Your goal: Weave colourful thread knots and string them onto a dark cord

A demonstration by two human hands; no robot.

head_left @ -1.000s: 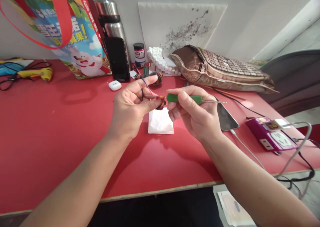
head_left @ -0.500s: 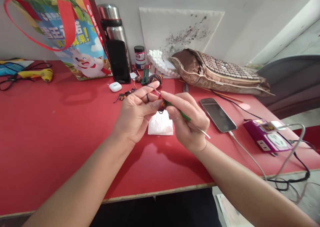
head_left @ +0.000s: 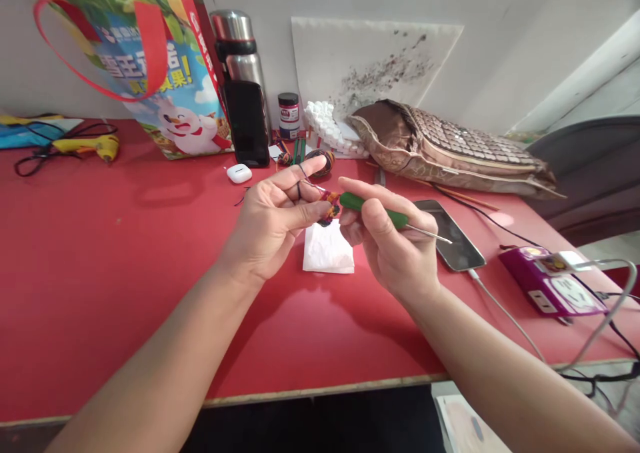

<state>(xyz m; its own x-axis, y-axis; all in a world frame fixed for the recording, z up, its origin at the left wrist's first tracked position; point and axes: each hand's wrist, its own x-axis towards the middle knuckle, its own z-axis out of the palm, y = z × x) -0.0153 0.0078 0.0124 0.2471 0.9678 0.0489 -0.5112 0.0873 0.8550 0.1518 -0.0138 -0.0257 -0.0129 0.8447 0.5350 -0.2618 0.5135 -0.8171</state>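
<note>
My left hand (head_left: 265,223) pinches a small multicoloured piece of crochet (head_left: 330,203) between thumb and fingers. Dark yarn (head_left: 301,178) loops around its raised index finger. In my right hand (head_left: 395,240) is a crochet hook (head_left: 375,210) with a green handle, held like a pen. One metal end points at the crochet piece, and the other sticks out to the right past the fingers. Below the hands a folded white tissue (head_left: 328,253) lies on the red table (head_left: 150,293). Behind the left fingertips sits a ball of dark multicoloured yarn (head_left: 327,162), partly hidden.
At the back stand a colourful bag (head_left: 190,126), a steel thermos (head_left: 245,60), a black phone (head_left: 247,123) and a small jar (head_left: 289,114). A brown handbag (head_left: 455,146), a charging phone (head_left: 457,240) and a purple power strip (head_left: 550,280) are on the right. A yellow glue gun (head_left: 90,146) lies far left.
My right hand has moved slightly right and turned, showing more of the green handle. The hook has drawn back from the left fingers. The whole view has shifted a little.
</note>
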